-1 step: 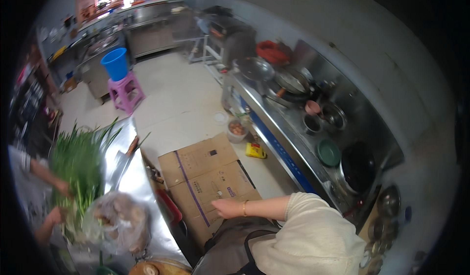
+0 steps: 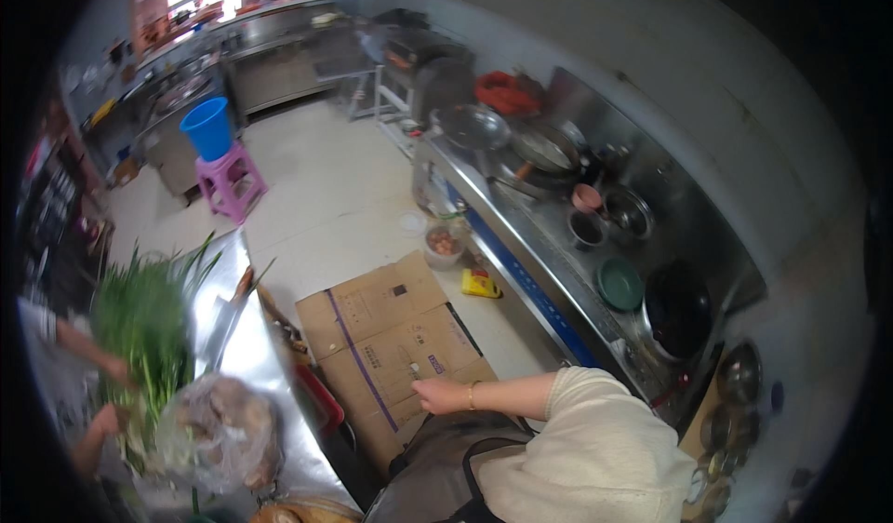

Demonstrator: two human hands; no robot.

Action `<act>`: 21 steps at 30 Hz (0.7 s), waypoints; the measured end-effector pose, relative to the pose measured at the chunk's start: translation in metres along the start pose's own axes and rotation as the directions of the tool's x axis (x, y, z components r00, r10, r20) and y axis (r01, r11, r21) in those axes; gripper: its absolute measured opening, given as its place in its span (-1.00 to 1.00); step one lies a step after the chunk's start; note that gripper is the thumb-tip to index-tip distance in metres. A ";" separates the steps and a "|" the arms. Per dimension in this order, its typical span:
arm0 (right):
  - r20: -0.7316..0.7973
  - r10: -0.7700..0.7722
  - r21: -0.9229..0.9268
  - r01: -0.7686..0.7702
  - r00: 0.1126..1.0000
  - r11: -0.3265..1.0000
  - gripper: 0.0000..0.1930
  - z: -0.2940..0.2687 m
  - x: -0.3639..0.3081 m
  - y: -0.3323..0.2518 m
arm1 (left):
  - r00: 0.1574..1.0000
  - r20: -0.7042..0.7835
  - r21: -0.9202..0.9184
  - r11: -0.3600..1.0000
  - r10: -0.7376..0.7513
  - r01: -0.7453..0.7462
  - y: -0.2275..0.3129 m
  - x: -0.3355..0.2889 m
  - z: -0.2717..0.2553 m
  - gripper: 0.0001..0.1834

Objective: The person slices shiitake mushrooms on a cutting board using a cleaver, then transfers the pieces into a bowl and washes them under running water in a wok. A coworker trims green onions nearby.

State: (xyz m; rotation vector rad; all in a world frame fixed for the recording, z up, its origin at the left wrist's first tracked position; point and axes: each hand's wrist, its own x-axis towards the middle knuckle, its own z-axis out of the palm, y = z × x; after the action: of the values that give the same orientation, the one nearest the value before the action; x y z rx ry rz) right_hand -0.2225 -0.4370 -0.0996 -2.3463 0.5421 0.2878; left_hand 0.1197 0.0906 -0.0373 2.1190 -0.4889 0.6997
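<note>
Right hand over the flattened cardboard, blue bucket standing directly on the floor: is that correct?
Not quite: the head view shows the blue bucket on a pink stool, not on the floor. The right hand is indeed over the flattened cardboard.

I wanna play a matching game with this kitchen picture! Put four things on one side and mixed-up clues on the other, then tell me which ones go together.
Things:
1. Blue bucket
2. Flattened cardboard
3. Brown-handled knife
4. The person's own right hand

Clues:
A. Lying on the shiny metal table, beside leafy green stalks
B. Has a gold-coloured bracelet at its wrist
C. On top of a pinkish-purple stool
D. Spread out on the floor

Right pairs: 1-C, 2-D, 3-A, 4-B
</note>
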 end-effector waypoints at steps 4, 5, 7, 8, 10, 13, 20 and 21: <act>-0.194 0.347 0.409 -0.246 0.917 0.879 -0.82 -0.014 -0.081 0.112 | 0.968 0.233 -0.179 0.983 0.089 -0.047 0.175 0.011 0.106 -0.62; -0.235 0.444 0.471 -0.299 0.865 0.830 -0.83 -0.028 -0.099 0.140 | 0.948 0.293 -0.222 0.973 0.123 -0.058 0.212 0.008 0.134 -0.63; -0.395 0.575 0.538 -0.327 0.717 0.777 -0.82 -0.070 -0.132 0.201 | 0.892 0.403 -0.307 0.949 0.204 -0.078 0.280 0.001 0.188 -0.64; -0.469 0.639 0.554 -0.360 0.609 0.750 -0.80 -0.097 -0.151 0.234 | 0.855 0.456 -0.349 0.933 0.247 -0.084 0.311 -0.003 0.215 -0.65; -0.778 0.567 0.539 -0.177 0.270 0.823 -0.82 -0.149 -0.205 0.300 | 0.769 0.543 -0.423 0.901 0.336 -0.094 0.368 -0.016 0.264 -0.67; -0.908 0.343 0.406 -0.305 -0.240 0.861 -0.86 -0.196 -0.327 0.385 | 0.622 0.636 -0.519 0.849 0.457 -0.094 0.448 -0.034 0.324 -0.69; 0.088 0.927 0.882 0.461 -0.364 0.098 -0.65 -0.109 -0.494 0.424 | 0.380 0.639 -0.661 0.730 0.669 -0.173 0.608 -0.093 0.390 -0.85; 0.213 0.976 0.696 0.697 0.032 -0.175 -0.76 -0.097 -0.494 0.424 | 0.303 0.663 -0.665 0.724 0.684 -0.181 0.625 -0.097 0.394 -0.86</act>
State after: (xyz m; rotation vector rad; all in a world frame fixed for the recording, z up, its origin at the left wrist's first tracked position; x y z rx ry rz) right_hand -0.8494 -0.6370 -0.1062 0.1358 1.5252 -1.3206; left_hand -0.1829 -0.5809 0.0751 1.6583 -1.7402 -0.3996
